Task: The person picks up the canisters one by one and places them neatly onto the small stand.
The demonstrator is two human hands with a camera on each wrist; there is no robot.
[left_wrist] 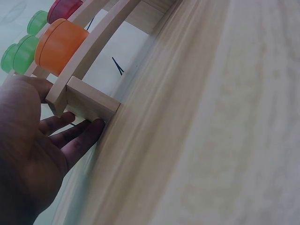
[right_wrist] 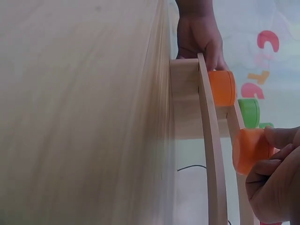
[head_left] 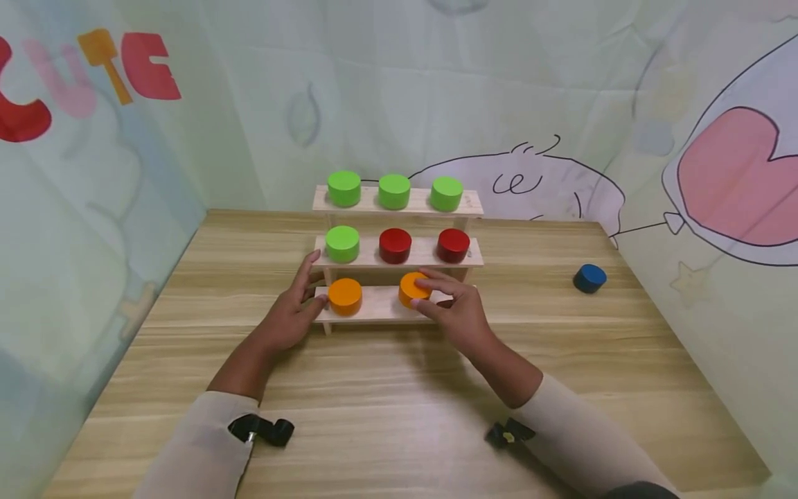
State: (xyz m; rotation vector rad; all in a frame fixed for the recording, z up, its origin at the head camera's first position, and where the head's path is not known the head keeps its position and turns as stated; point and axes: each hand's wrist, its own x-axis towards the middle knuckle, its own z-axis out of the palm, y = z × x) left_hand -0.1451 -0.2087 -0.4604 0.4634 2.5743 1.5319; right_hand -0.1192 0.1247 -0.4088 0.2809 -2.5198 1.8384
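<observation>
A three-step wooden rack [head_left: 368, 313] stands on the table. My left hand [head_left: 289, 315] grips its left end, thumb over the bottom board and fingers at the side support [left_wrist: 91, 101]. Beside that thumb an orange round block [head_left: 345, 296] rests on the bottom step. My right hand [head_left: 464, 319] pinches another orange round block [right_wrist: 251, 150] between thumb and fingers; a gap shows between it and the bottom board in the right wrist view. The middle step carries a green block [head_left: 342, 244] and two red blocks [head_left: 395, 246]. Three green blocks [head_left: 394, 193] line the top step.
A blue round block [head_left: 589, 278] lies apart on the right of the wood-grain table [head_left: 374, 416]. Printed fabric [head_left: 249, 104] hangs behind and along the sides of the table. Black wrist mounts [head_left: 262, 428] sit on both sleeves.
</observation>
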